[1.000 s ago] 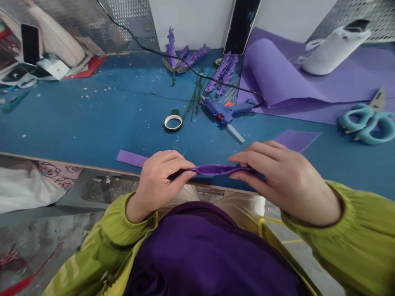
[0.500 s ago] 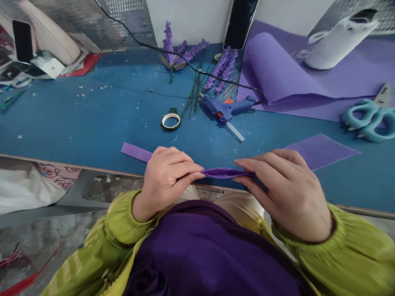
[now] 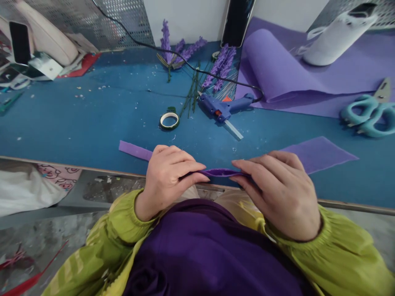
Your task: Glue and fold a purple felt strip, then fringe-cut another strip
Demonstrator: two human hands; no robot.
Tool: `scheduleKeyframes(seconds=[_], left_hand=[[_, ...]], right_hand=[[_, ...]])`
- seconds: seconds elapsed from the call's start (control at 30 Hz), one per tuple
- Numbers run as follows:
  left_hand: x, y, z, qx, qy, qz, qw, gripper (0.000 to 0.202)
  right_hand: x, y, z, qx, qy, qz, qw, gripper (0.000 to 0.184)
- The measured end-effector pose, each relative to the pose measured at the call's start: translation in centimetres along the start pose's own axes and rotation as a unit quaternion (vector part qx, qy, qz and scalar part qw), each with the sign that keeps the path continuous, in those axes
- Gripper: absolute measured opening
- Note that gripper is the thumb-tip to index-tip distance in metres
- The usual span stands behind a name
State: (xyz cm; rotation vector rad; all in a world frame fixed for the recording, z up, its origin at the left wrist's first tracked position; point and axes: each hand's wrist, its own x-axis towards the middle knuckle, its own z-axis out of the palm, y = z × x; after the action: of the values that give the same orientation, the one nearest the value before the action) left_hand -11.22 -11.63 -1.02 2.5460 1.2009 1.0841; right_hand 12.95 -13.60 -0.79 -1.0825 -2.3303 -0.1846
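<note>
On your left, a narrow purple strip (image 3: 135, 150) lies on the blue table (image 3: 77, 123), its tip pointing left and slightly away from you. Your left hand (image 3: 171, 176) pinches the folded purple material (image 3: 220, 173) between thumb and fingers; this sits by the table's near edge, long axis running left to right, its layers gaping between your hands. Your right hand (image 3: 282, 189) grips its other side, and beyond it a wider purple piece (image 3: 322, 154) points rightward. Your hands hide whether these join.
</note>
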Motion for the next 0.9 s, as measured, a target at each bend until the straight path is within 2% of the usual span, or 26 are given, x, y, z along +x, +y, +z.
scheduleKeyframes(seconds=[0.2, 0.47, 0.6, 0.9], left_hand=[[0.1, 0.3, 0.2, -0.001, -0.002, -0.008, 1.0, 0.008], [0.2, 0.6, 0.3, -0.006, 0.004, -0.013, 1.0, 0.021], [0.2, 0.7, 0.6, -0.008, -0.004, -0.014, 1.0, 0.013], [0.2, 1.0, 0.7, -0.013, -0.007, -0.008, 1.0, 0.011]], right_hand=[[0.0, -0.4, 0.1, 0.002, 0.0, -0.004, 1.0, 0.022], [-0.1, -0.7, 0.3, -0.015, 0.012, -0.012, 1.0, 0.025], [-0.2, -0.8, 0.3, -0.01, 0.019, -0.015, 1.0, 0.024], [-0.3, -1.1, 0.6, -0.013, 0.026, -0.003, 1.0, 0.025]])
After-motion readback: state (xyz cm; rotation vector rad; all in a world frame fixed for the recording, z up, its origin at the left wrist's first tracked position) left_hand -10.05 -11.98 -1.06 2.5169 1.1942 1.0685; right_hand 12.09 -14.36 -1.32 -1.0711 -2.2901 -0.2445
